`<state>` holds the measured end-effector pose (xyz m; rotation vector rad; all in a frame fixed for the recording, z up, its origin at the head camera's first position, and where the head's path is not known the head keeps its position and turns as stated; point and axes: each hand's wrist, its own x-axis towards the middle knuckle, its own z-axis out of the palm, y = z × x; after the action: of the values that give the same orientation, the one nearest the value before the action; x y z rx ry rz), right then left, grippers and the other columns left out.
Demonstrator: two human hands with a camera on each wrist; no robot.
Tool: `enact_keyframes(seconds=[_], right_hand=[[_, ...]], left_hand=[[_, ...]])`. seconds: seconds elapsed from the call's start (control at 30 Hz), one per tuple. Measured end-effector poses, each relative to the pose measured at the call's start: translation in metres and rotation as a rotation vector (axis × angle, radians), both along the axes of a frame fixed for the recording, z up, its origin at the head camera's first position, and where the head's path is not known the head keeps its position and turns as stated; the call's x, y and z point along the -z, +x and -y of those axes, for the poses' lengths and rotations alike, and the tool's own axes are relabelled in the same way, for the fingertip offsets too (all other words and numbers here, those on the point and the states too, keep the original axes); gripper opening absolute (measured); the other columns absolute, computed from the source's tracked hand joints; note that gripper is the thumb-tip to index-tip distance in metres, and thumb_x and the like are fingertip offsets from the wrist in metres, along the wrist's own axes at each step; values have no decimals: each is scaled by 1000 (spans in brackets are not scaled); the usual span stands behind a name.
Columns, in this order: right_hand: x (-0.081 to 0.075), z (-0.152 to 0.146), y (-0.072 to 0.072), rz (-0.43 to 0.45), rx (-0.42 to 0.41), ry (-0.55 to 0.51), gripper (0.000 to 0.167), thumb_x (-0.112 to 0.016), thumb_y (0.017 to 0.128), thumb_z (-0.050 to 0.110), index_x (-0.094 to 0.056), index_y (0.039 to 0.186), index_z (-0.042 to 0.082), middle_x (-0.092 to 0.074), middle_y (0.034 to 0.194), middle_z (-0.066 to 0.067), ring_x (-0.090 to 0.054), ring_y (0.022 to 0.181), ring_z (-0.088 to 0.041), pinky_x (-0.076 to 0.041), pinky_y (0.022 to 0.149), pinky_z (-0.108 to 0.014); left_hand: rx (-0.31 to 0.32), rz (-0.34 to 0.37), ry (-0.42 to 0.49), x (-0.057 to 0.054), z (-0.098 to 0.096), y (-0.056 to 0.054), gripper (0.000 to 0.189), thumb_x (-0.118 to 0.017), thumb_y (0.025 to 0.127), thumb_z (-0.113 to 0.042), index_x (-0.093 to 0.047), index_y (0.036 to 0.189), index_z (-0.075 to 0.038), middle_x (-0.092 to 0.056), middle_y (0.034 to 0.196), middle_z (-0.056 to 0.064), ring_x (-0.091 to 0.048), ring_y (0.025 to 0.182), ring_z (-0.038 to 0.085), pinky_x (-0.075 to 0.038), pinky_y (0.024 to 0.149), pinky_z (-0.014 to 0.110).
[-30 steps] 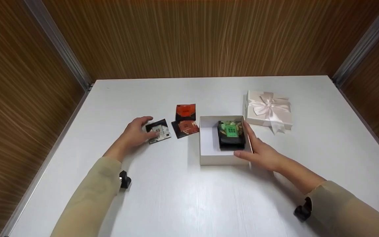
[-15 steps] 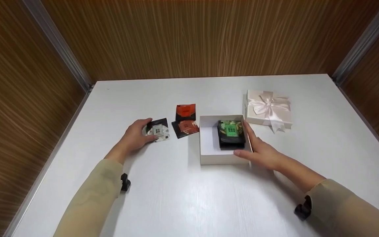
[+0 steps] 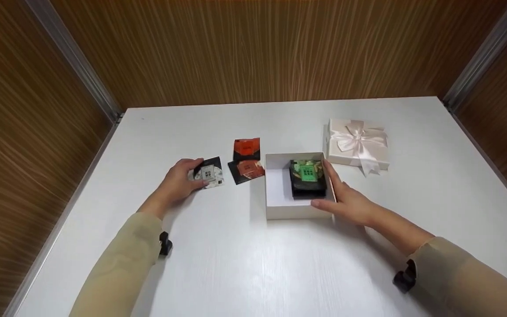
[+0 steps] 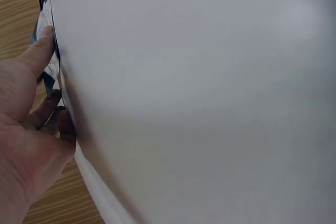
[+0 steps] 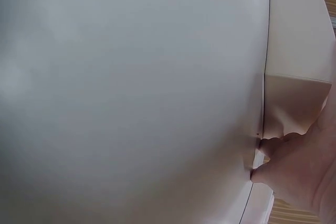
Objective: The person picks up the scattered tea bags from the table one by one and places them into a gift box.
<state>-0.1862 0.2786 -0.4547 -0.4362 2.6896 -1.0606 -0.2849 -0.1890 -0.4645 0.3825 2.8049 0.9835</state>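
My left hand point(image 3: 178, 181) holds a square black-and-white sachet point(image 3: 208, 172) by its left side, thumb on top and fingers at its far left edge. The left wrist view shows this sachet point(image 4: 47, 17) edge-on under the thumb. At centre right stands an open white box point(image 3: 297, 213) with a stack of dark sachets point(image 3: 308, 176) in its right half, the top one with a green label. My right hand point(image 3: 354, 205) grips the box's near right corner, thumb at the front rim and fingers along the right wall. In the right wrist view, the fingers partly hide the box point(image 5: 299, 32).
Between the left hand and the box lie an orange sachet point(image 3: 247, 149) and a reddish-brown sachet point(image 3: 245, 171), one overlapping the other. A pale lid with a satin bow point(image 3: 357, 141) lies behind the box on the right. Wood-grain panels point(image 3: 253, 53) bound the white table.
The left hand has turned the black-and-white sachet a little and drawn it slightly left, its thumb moving nearer the sachet's edge. The right hand keeps its hold on the box.
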Motion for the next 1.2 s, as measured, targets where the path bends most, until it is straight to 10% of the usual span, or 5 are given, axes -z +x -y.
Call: enact_keyframes(seconds=[0.63,0.9,1.2], right_hand=[[-2,1,1,13,7,24,111,-65,100,59,13,170,25,-17,167,-39,-27,150,-57,-26,120,-69],[0,0,0,-12,4,21,110,-66,100,56,11,171,22,-18,167,-38,-28,150,-55,-26,121,-68],[-2,1,2,0,7,28,111,-65,100,58,12,170,23,-16,166,-40,-28,148,-59,-27,119,-70]], left_hand=[[-55,-46,142,-5,-11,3,64,-77,94,-2,-55,154,-4,-50,132,22,-50,113,32,-42,106,44],[-81,67,285,-27,-16,9,56,-64,102,-4,-57,156,-19,-55,135,14,-56,112,26,-50,90,35],[-65,-22,298,-50,-25,8,39,-64,103,-3,-72,139,-14,-65,123,15,-59,106,25,-52,81,32]])
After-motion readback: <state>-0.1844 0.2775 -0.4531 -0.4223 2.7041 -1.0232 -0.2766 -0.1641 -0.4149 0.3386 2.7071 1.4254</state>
